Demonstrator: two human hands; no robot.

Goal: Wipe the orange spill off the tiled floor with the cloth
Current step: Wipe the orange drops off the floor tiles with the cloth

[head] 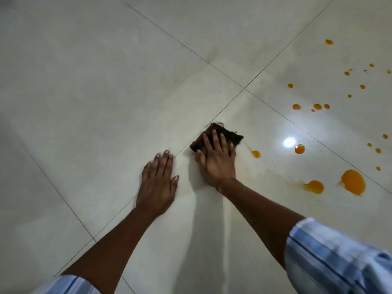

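Note:
My right hand (216, 160) presses flat, fingers straight, on a dark brown cloth (230, 132) lying on the pale tiled floor (106, 92). A thin orange smear trails from the cloth's right edge to a small drop (255, 154). A bit of orange shows under my thumb. The orange spill spreads to the right: a large puddle (353, 182), a smaller one (315, 186), a round drop (299, 149) and several small spots (317, 106) farther away. My left hand (158, 183) rests flat on the floor, left of the cloth, fingers straight.
Dark grout lines (244, 88) cross the floor in an X just beyond the cloth. A bright lamp reflection (289, 142) glares on the tile beside the round drop. A faint yellowish film lies on the tile between my right arm and the puddles.

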